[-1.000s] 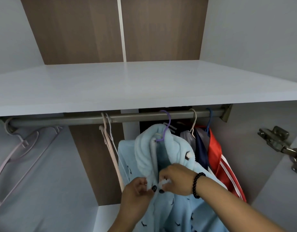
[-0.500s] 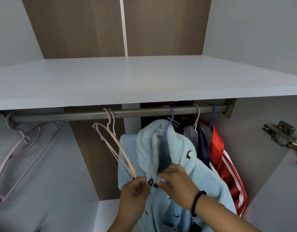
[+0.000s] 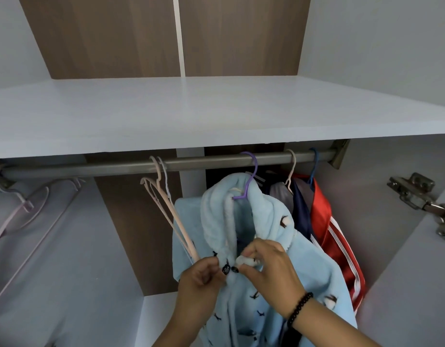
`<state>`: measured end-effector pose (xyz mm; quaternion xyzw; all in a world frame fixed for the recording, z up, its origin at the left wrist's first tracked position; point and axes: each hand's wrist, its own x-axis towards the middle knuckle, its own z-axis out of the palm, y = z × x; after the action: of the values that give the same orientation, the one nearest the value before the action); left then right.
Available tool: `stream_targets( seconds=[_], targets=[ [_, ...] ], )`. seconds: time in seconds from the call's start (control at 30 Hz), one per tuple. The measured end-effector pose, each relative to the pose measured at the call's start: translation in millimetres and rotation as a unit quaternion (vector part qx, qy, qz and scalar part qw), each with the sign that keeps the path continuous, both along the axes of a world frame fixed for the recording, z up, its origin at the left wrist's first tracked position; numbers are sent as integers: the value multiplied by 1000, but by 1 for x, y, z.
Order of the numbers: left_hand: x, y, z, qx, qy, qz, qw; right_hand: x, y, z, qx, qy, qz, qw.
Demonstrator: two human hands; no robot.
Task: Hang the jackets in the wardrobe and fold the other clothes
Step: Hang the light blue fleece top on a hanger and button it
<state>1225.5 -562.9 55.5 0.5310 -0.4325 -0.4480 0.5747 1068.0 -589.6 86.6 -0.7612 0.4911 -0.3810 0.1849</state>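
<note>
The light blue fleece jacket [image 3: 271,236] hangs on a purple hanger [image 3: 249,176] from the wardrobe rail [image 3: 203,162]. Below the rail, the left hand [image 3: 201,279] pinches the jacket's left front edge and the right hand [image 3: 269,269] pinches the right edge. Under the same rail, a red jacket [image 3: 326,221] hangs just right of the blue one, empty pink hangers [image 3: 163,204] just left.

Both forearms enter from the bottom edge bare, with no sleeve showing on either as far as the frame reaches. The right hand [image 3: 265,267] has a bracelet of small, round, glossy black beads [image 3: 299,306] strung in a single row, sitting snug around the wrist. The left hand [image 3: 200,281] shows no ring, watch or band on its visible side, and the thumbnails of both hands carry dark, near-black polish, the left one flecked with small light marks too fine to make out.
</note>
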Motion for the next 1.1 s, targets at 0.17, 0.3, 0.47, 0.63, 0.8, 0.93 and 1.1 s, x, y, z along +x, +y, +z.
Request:
stream_targets(
  seconds=[0.17,0.3,0.47,0.63,0.8,0.93,1.1],
  targets=[
    [8,-2,8,18,-9,-68,997,-4,0,-3,-25,-75,18,997],
    [12,-3,15,23,-39,-120,992,-9,-1,-5,-23,-139,46,989],
    [11,-3,24,35,-35,-174,984,-10,-2,-4,-58,-159,82,982],
    [14,-3,32,49,-24,-198,979,-9,1,-3,-94,-150,86,981],
    [15,1,37,36,11,-217,975,-6,4,1,-136,-134,79,978],
    [17,6,39,23,64,-215,974,-4,7,1,-158,-143,80,974],
    [16,8,37,31,73,-197,977,-4,9,3,-213,-72,68,972]
  ],
)
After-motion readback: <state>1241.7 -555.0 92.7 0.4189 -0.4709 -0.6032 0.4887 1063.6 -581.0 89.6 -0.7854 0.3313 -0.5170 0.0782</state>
